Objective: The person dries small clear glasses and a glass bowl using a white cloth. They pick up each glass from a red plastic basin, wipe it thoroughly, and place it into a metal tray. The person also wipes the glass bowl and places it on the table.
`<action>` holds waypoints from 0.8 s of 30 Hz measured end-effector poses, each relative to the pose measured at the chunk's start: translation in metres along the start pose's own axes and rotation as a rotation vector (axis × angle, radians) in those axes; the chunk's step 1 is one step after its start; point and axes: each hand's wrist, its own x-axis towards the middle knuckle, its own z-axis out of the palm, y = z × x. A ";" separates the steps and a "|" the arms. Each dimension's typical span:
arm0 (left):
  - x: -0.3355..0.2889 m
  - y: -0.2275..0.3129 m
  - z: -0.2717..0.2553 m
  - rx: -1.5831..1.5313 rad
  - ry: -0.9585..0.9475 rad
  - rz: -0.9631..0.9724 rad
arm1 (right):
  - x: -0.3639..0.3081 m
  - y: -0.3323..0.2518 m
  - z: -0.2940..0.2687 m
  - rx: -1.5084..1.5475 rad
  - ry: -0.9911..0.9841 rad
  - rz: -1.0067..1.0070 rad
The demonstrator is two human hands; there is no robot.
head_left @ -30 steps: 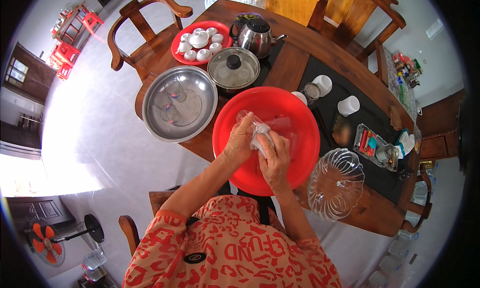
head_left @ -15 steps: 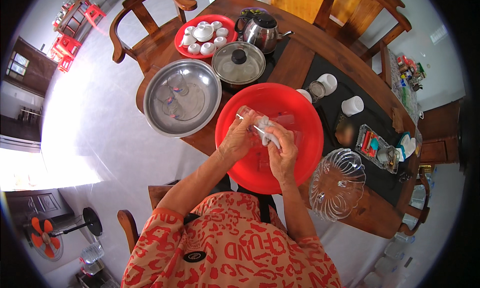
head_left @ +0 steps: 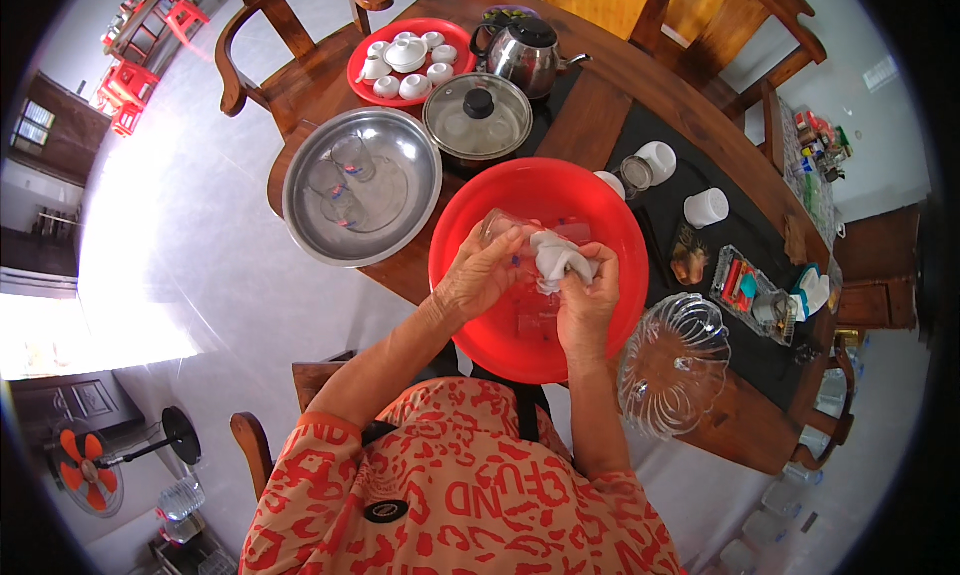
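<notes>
Above a red basin (head_left: pixel 455 320), my left hand (head_left: pixel 482 267) is closed round a clear drinking glass (head_left: pixel 505 225), tilted with its base toward the upper left. My right hand (head_left: pixel 588 300) grips a white cloth (head_left: pixel 558 258), bunched at the glass's mouth; whether part of it is inside the glass I cannot tell. More clear glasses (head_left: pixel 537 325) lie in the bottom of the red basin, partly hidden by my hands. To the left, a steel basin (head_left: pixel 300 225) holds 3 clear glasses (head_left: pixel 352 160) with small coloured marks.
Behind the basins stand a lidded pot (head_left: pixel 478 135), a steel kettle (head_left: pixel 527 60) and a red tray (head_left: pixel 460 40) with a white tea set. At right are a ribbed glass bowl (head_left: pixel 672 370), white cups (head_left: pixel 706 207) and a small tray of items (head_left: pixel 755 295).
The cloth has come out toward the glass's mouth and looks more bunched. My right hand has shifted slightly right, and the glass has turned a little in my left hand.
</notes>
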 end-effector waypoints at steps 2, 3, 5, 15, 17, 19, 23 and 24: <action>-0.001 0.000 0.002 -0.006 0.012 -0.001 | -0.001 0.001 0.007 -0.092 0.044 -0.111; -0.001 0.000 0.002 -0.009 0.017 0.000 | 0.001 0.002 0.006 -0.151 0.043 -0.120; -0.001 -0.001 0.000 -0.034 0.050 0.008 | 0.004 0.003 0.003 -0.271 0.040 -0.137; -0.004 -0.009 -0.020 0.016 0.162 0.058 | -0.001 -0.005 -0.007 0.012 -0.170 0.421; -0.007 -0.006 -0.014 0.013 0.134 0.048 | -0.002 0.004 -0.007 0.148 -0.088 0.354; -0.008 -0.001 -0.009 0.017 0.101 0.039 | -0.001 0.008 -0.006 0.225 -0.014 0.305; -0.008 0.003 -0.008 -0.007 0.108 0.020 | 0.008 0.012 -0.003 0.245 0.106 0.299; -0.008 0.004 -0.008 -0.026 0.132 0.021 | 0.010 0.016 -0.005 0.244 0.106 0.315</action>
